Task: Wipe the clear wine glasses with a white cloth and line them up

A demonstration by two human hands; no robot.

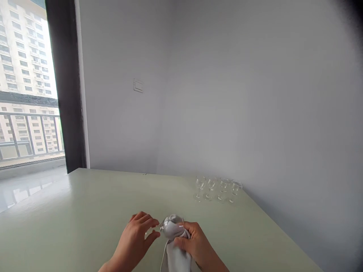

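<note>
Observed at the near side of the pale green desk (99, 211): one clear wine glass (171, 228), held sideways between both hands, bowl toward the right hand (195, 241), stem (162, 228) toward the left hand (138, 231). Grip of the right hand: closed on a white cloth (178, 257) bunched at the bowl and hanging down to the lower edge of view. Not determinable whether packed inside the bowl or wrapped around it. Grip of the left hand: open, thumb and fingers parted about the stem; contact not determinable. Noted at the far right of the desk, near the grey wall (241, 94): four stemmed glasses (211, 184), upright, in a row, well apart from both hands. Noted farther left: switch plate (138, 85), dark frame (65, 87), then railing (28, 132) and tall building (22, 56) outside.
</note>
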